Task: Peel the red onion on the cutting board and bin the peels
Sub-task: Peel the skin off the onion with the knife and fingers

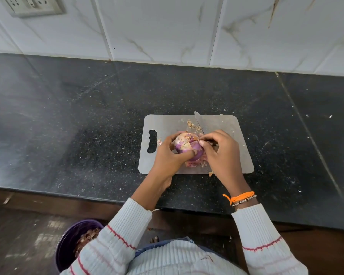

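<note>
Before you lies the speckled black stone counter (87,116), with the grey rectangular plastic cutting board (171,124) on it. Your left hand (167,155) cups the round purple-red onion (187,145) above the board, thumb curled over it. Your right hand (220,149) pinches papery skin at its top. Beside your left sleeve stands the purple round bin (68,245), holding peels.

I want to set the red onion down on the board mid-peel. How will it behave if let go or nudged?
The red onion looks round, so it would probably roll on the flat cutting board. Its exposed purple layer looks smooth, likely slippery. The papery skin pinched by the right hand seems brittle and may tear; the left hand steadies it.
</note>
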